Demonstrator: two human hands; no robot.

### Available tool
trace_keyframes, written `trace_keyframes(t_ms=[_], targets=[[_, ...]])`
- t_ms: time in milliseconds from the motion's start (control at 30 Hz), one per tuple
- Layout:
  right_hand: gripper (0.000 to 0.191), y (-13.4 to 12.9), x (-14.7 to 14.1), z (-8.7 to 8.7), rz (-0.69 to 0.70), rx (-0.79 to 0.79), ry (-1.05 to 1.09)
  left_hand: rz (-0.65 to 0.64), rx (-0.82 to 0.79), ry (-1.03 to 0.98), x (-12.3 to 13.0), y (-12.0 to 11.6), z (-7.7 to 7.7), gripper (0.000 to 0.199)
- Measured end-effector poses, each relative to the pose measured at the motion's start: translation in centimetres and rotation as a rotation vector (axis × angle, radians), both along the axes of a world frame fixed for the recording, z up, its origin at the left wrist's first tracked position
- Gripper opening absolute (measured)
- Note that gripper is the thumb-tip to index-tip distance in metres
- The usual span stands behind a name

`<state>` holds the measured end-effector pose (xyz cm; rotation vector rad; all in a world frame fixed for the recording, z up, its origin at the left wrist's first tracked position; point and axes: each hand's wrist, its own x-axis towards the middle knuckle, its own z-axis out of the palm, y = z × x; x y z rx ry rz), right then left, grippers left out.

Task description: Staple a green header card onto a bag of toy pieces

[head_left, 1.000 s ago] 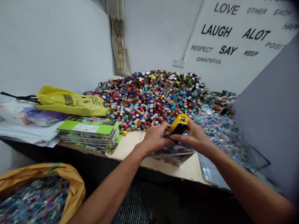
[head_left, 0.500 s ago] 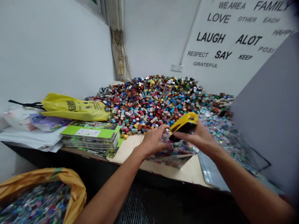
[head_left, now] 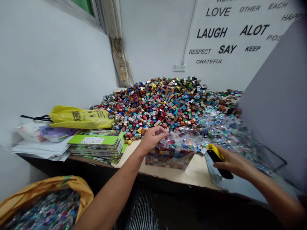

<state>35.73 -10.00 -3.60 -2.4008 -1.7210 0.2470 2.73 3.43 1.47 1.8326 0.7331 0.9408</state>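
Left hand (head_left: 153, 139) is touching a clear pack of coloured blocks (head_left: 169, 158); right hand (head_left: 233, 161) is gripping a yellow-and-black stapler (head_left: 219, 161).
From here I'm seeing the pack standing near the tabletop's (head_left: 201, 174) front edge, bare board flanking it; a block heap (head_left: 165, 99) is crowding behind. Left fingers are curling almost together at its upper-left corner, can't tell if they're pinching film. Right fingers are wrapping the stapler, well clear of the pack, above pale sheets (head_left: 227, 188). Crinkled film is topping the pack; orange sack (head_left: 85, 191), lower left, is gaping, holding colourful wrapped bits; yellow drawstring bag (head_left: 79, 118) is hiding its contents.
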Motion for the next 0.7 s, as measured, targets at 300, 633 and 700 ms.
trace_keyframes(t_ms=[300,633,700], targets=[[0.054,0.5,-0.9,-4.5,0.011,-0.058,-0.038,0.002,-0.069,-0.056,-2.2,0.3,1.0,0.028],[0.048,4.4,-8.2,4.3,0.222,0.497,0.901,0.107,-0.121,-0.128,-3.7,-0.1,0.2,0.026],[0.04,4.5,-9.2,3.9,0.159,0.577,0.919,0.169,-0.145,-0.186,-3.5,-0.3,-0.3,0.027]])
